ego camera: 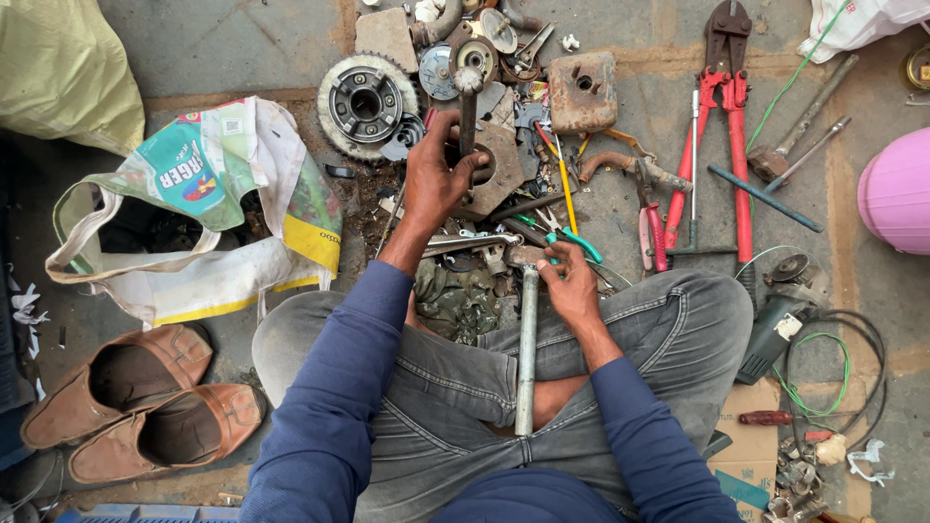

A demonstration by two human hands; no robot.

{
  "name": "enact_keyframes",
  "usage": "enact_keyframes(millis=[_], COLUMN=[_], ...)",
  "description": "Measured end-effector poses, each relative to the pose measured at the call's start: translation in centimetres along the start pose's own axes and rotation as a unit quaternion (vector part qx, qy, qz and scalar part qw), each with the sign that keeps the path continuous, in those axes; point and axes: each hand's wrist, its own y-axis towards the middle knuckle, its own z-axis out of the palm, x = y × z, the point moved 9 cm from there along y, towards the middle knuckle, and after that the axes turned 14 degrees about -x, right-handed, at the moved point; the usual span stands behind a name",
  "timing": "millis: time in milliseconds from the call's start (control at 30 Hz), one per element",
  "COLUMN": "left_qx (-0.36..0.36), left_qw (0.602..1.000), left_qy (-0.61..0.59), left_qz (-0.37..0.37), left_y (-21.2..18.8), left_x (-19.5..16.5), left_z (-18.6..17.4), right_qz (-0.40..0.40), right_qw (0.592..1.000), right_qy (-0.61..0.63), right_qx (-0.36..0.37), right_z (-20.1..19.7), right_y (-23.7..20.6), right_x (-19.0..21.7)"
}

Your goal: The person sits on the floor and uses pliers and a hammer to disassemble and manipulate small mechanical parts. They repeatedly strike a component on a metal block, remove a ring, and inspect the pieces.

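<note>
I sit cross-legged on the ground over a heap of metal parts. My left hand (433,174) reaches forward and grips the shaft of a hammer-like steel tool (468,107) standing over a rusty plate (499,169). My right hand (570,283) rests by my knee, fingers curled on a small part next to green-handled pliers (572,237). A long grey metal pipe (526,349) lies upright between my legs, its top end beside the right hand.
A toothed sprocket wheel (365,104) and rusty block (582,90) lie ahead. Red bolt cutters (725,126) and rods lie right, with a grinder (775,324) and cable. An open cloth bag (194,208) and brown shoes (136,397) sit left. A pink round object (896,189) is far right.
</note>
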Motion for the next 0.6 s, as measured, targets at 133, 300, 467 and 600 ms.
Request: enact_keyframes(millis=[133,300,467,600], left_qx=[0.003,-0.003,0.003,0.011], left_qw=[1.0,1.0,1.0,1.0], left_qy=[0.0,-0.009,-0.004,-0.018], left_qz=[-0.003,0.007,0.006,0.002], left_y=[0.2,0.2,0.2,-0.4], left_x=[0.0,-0.1,-0.3,-0.8], left_z=[0.1,0.0,0.1,0.2], right_qz=[-0.002,0.005,0.004,-0.004], right_qw=[1.0,1.0,1.0,0.999], right_qy=[-0.004,-0.014,-0.002,-0.043], right_qx=[0.003,0.004,0.002,-0.004], right_z=[0.0,0.0,0.2,-0.8], right_y=[0.0,0.0,0.1,-1.1], right_x=[0.2,0.2,0.0,-0.6])
